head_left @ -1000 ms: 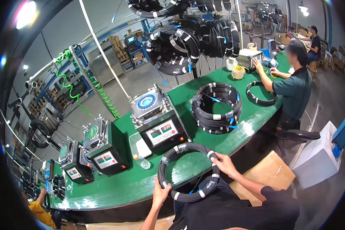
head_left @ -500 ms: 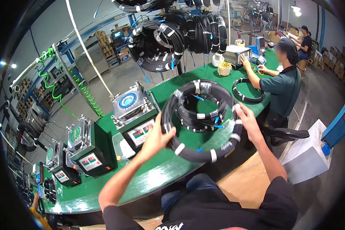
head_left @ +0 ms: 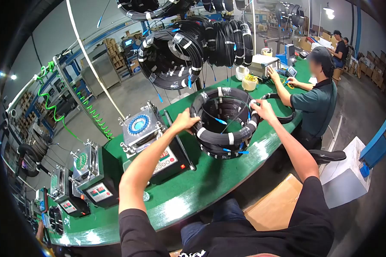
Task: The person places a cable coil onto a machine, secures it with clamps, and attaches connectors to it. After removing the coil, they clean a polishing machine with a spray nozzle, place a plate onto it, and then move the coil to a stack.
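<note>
A black cable coil point(head_left: 218, 138) with white bands is held level between my two hands, over a stack of similar coils point(head_left: 221, 153) on the green table point(head_left: 176, 205). My left hand point(head_left: 186, 120) is closed on the coil's left side. At the coil's upper right side, my right hand point(head_left: 263, 109) grips it with thumb and fingers. Blue connectors point(head_left: 221, 121) show inside the ring and at its front. Whether the held coil rests on the stack is hard to tell.
Left of the coils stand machines with digital displays point(head_left: 146, 132). Another coil point(head_left: 283, 116) lies at the right, near a seated co-worker point(head_left: 315, 100) handling a yellow cable. Many coils point(head_left: 171, 55) hang beyond the table. A cardboard sheet point(head_left: 274, 203) is below the front edge.
Both hands have moved the held coil away from my body, over the stack. It now lies flatter and in line with the coils below. The view has shifted slightly.
</note>
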The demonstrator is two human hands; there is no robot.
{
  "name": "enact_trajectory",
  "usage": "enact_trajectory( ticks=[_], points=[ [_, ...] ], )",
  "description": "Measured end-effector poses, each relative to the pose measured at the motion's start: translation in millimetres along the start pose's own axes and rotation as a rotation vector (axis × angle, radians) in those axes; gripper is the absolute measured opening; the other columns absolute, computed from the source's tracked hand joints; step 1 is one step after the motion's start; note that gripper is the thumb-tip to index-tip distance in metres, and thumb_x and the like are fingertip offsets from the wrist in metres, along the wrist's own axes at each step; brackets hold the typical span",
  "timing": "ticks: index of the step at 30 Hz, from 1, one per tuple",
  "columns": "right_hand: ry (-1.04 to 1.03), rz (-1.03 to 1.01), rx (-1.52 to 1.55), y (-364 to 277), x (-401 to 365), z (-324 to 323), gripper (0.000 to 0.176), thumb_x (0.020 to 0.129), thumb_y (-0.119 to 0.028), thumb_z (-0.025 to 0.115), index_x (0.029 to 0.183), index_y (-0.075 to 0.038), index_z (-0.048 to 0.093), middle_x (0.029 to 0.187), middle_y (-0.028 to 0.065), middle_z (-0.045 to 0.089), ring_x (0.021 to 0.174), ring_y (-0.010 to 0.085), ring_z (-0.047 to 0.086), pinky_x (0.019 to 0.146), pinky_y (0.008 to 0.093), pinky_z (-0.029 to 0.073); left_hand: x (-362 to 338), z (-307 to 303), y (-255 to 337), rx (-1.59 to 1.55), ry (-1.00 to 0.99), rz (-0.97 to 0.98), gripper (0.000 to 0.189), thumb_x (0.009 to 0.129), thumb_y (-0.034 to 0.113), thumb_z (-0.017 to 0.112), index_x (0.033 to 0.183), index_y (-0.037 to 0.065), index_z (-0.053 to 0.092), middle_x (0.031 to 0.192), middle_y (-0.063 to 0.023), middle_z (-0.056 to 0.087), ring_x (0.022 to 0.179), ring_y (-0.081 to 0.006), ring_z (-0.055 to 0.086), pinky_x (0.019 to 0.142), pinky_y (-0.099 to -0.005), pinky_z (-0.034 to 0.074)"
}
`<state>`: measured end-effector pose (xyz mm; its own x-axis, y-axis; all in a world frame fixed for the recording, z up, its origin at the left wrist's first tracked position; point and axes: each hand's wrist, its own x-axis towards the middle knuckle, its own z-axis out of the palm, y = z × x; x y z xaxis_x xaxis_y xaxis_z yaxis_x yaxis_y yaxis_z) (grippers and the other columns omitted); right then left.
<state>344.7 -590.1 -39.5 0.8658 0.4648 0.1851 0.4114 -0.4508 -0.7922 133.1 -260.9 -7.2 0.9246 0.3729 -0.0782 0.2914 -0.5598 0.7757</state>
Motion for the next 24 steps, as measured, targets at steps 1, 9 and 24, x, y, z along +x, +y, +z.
enact_trajectory(
  ticks=[1, 9, 24],
  points=[
    [-0.035, 0.039, -0.044, 0, -1, 3, 0.058, 0.091, -0.040, 0.070, 0.130, 0.003, 0.065, 0.105, 0.0234, 0.075, 0.083, 0.0276, 0.075, 0.071, 0.0387, 0.059, 5, 5, -1, 0.065, 0.013, -0.024, 0.078, 0.089, 0.028, 0.072, 0.141, -0.015, 0.033, 0.108, -0.0340, 0.068, 0.069, -0.0383, 0.075, 0.054, -0.0436, 0.066],
    [-0.115, 0.209, 0.212, -17, 15, -5, 0.046, 0.097, -0.034, 0.060, 0.121, 0.005, 0.068, 0.096, 0.0099, 0.071, 0.082, 0.0168, 0.067, 0.066, 0.0378, 0.059, 50, -12, -12, 0.273, -0.226, -0.242, 0.095, 0.085, 0.053, 0.076, 0.134, -0.019, 0.036, 0.099, -0.0290, 0.069, 0.065, -0.0332, 0.074, 0.053, -0.0443, 0.064],
    [-0.284, -0.008, -0.426, 2, 139, 46, 0.102, 0.059, -0.033, 0.093, 0.143, 0.009, 0.050, 0.135, 0.0269, 0.063, 0.124, 0.0344, 0.063, 0.106, 0.0371, 0.050, 170, 21, -37, 0.359, 0.117, -0.101, 0.106, 0.058, 0.038, 0.099, 0.139, 0.000, 0.043, 0.138, -0.0252, 0.060, 0.129, -0.0372, 0.059, 0.108, -0.0434, 0.049]
  ],
)
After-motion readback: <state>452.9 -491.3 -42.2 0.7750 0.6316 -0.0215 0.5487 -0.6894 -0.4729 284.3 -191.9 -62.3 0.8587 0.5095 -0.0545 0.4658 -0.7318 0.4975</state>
